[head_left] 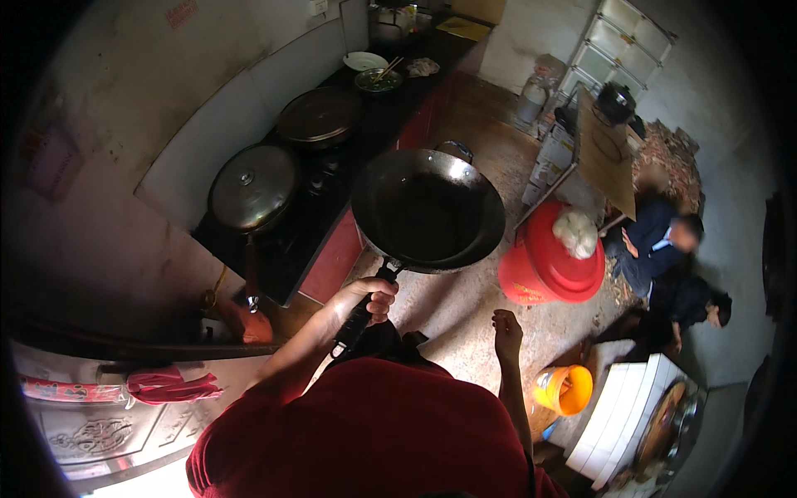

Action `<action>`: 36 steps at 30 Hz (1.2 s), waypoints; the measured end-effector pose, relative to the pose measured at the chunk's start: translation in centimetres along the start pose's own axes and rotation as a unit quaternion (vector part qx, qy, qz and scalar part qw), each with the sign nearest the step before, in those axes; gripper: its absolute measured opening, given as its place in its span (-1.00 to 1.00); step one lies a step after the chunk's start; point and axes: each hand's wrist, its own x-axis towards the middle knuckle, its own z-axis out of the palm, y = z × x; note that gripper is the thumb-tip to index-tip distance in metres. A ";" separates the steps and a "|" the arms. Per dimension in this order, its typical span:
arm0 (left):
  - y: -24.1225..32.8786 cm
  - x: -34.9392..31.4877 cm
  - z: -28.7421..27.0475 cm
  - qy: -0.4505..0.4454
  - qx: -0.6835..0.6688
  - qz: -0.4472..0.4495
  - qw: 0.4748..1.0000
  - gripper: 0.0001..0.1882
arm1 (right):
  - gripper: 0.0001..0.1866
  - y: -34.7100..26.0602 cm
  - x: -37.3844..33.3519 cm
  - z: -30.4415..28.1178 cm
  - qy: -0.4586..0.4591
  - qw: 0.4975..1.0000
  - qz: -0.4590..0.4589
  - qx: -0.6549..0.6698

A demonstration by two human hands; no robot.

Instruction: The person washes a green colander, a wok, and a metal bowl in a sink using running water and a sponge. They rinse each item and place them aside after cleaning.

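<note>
My left hand [369, 300] is wrapped round the black handle of a dark, round-bottomed wok [427, 212]. The wok hangs in the air in front of me, its inside turned up and bare, with a small loop handle on its far rim. To the right, my right hand [507, 334] is raised beside my body with its fingers curled in. Nothing shows in it. The closest thing to that hand is a big red lidded bucket [531, 257], with a pale plastic bag [574, 232] lying on the lid.
Left is a black counter [419, 79] with a lidded pan [253, 187], a large covered pot [320, 116], a bowl with chopsticks [378, 80] and a plate [365, 61]. Right are a yellow bucket [563, 390], a white-tiled stove [614, 415], a cardboard-topped stand [604, 158] and two people [652, 245].
</note>
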 end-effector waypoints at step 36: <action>39.1 58.4 13.6 -0.092 0.088 -0.147 0.981 -0.94 | -0.80 5.5 60.5 -3.5 0.011 0.991 -0.009 -0.133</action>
